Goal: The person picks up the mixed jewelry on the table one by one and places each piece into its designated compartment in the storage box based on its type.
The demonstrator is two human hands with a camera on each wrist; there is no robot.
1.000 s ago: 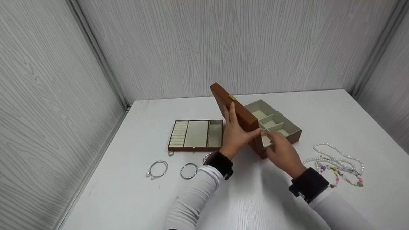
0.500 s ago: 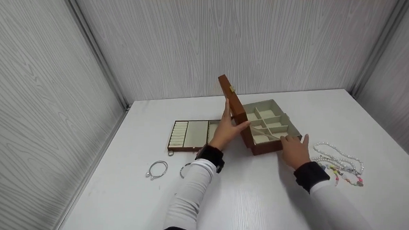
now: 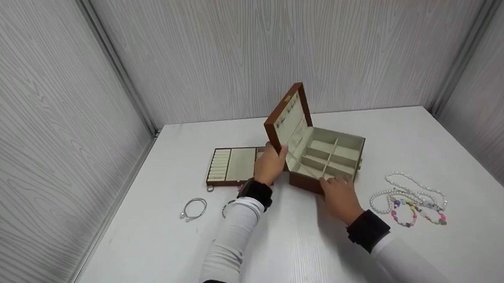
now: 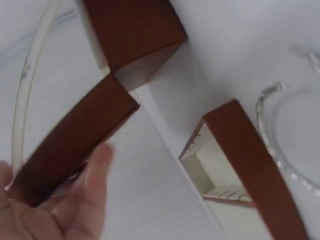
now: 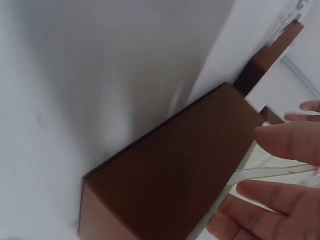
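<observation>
From above, the brown jewellery box (image 3: 324, 161) stands open mid-table, its lid (image 3: 288, 115) raised. The left hand (image 3: 270, 163) curls round the lid's lower corner; the right hand (image 3: 338, 194) rests on the box's front edge, fingers fairly straight. A tray (image 3: 238, 166) lies just left, bead necklaces (image 3: 409, 199) to the right.

The left wrist camera shows fingers (image 4: 95, 175) against the lid's brown edge (image 4: 75, 140).

The right wrist camera shows straight fingers (image 5: 285, 140) beside the box wall (image 5: 170, 180).
</observation>
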